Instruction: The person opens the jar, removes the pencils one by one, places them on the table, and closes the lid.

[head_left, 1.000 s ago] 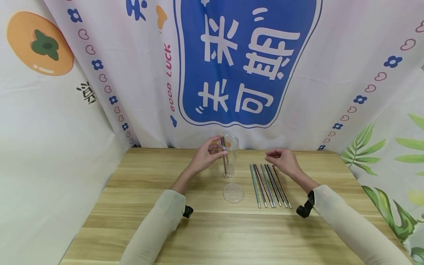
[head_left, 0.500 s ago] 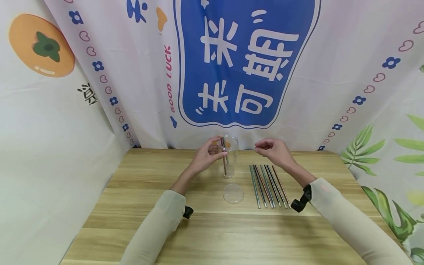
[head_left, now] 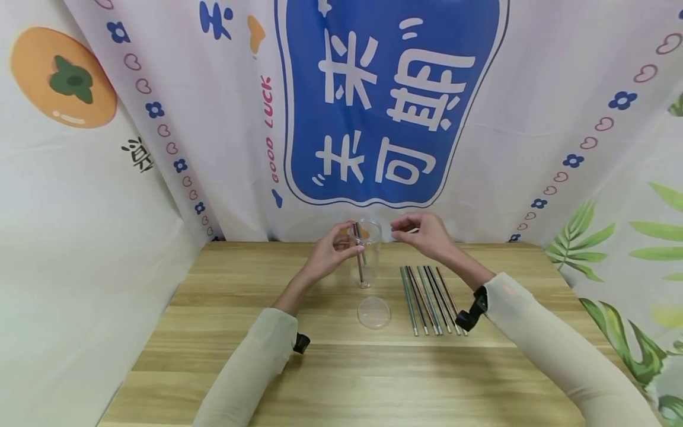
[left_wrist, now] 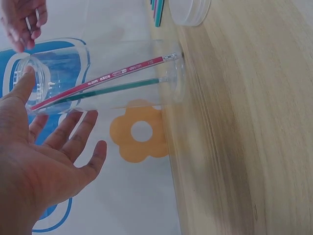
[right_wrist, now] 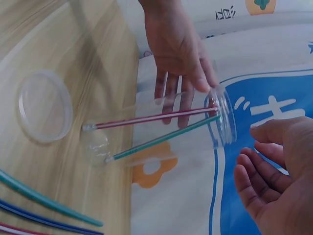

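A clear jar (head_left: 373,261) stands upright near the table's back edge. My left hand (head_left: 326,255) holds it near the rim, thumb on the near side and fingers behind. Inside lean a red pencil (left_wrist: 112,75) and a green pencil (right_wrist: 166,138), their metal-tipped ends at the jar's bottom. My right hand (head_left: 425,234) hovers just right of the jar's mouth, apart from it. Its fingers (right_wrist: 264,169) are loosely bent with nothing visible between them. Several pencils (head_left: 438,299) lie side by side on the table, right of the jar.
A round clear lid (head_left: 374,312) lies flat on the wooden table (head_left: 341,379) in front of the jar. A printed cloth (head_left: 240,196) hangs close behind the jar and the table's back edge.
My right hand has moved left, from above the far ends of the laid-out pencils to beside the jar's mouth. The left hand, the jar and the pencils stay put.
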Motion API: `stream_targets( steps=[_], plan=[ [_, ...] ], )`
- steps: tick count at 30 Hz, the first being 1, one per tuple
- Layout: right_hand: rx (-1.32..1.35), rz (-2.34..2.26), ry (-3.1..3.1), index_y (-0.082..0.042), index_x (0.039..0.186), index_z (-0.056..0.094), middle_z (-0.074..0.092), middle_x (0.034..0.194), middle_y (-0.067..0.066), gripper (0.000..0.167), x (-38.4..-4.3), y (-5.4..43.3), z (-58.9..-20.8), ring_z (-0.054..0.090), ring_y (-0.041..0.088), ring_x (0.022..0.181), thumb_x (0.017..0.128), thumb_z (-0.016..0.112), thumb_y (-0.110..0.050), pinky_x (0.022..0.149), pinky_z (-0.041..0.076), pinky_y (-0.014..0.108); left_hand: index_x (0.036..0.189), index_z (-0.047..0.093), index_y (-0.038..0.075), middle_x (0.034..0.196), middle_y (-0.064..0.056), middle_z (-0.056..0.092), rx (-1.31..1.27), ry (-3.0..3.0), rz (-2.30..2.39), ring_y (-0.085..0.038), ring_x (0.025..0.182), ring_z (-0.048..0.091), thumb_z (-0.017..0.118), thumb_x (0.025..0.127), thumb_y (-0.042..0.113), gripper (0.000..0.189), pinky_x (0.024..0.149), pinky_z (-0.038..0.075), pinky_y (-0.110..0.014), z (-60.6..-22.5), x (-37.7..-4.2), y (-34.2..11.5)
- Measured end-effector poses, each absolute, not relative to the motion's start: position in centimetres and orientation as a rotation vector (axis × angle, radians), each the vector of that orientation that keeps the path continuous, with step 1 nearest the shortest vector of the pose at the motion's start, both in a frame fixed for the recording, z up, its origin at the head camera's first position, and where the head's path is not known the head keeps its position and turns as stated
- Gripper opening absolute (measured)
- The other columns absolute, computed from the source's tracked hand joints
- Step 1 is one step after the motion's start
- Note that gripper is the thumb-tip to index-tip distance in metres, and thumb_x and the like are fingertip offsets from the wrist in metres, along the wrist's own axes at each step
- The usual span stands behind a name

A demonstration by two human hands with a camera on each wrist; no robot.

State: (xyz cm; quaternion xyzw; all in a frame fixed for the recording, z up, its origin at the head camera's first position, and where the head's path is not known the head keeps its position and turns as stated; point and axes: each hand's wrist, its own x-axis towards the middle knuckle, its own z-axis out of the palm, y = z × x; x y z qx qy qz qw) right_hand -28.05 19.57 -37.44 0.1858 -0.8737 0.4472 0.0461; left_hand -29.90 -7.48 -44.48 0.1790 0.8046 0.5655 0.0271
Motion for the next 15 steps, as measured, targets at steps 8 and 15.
stream_targets(
  steps=[8, 15],
  plan=[
    [0.634, 1.316, -2.664, 0.001, 0.115, 0.077, 0.077, 0.106, 0.013, 0.021, -28.7, 17.6, -36.1, 0.074, 0.026, 0.096, 0.098, 0.077, -0.009, 0.082, 0.064, 0.036, 0.155, 0.049, 0.021, 0.141, -0.015, 0.067, 0.568, 2.486, 1.744, -0.034, 0.128, 0.066, 0.083, 0.095, 0.033, 0.07, 0.101, 0.06, -0.049, -44.4, -29.9, -7.5],
    [0.689, 1.3, -2.671, -0.004, 0.113, 0.079, 0.078, 0.103, 0.011, 0.016, -29.5, 16.6, -35.1, 0.073, 0.024, 0.091, 0.099, 0.076, -0.01, 0.079, 0.063, 0.033, 0.155, 0.049, 0.02, 0.14, -0.015, 0.068, 0.577, 2.485, 1.737, -0.033, 0.127, 0.067, 0.082, 0.096, 0.03, 0.069, 0.101, 0.06, -0.049, -44.4, -30.0, -7.6]
  ],
)
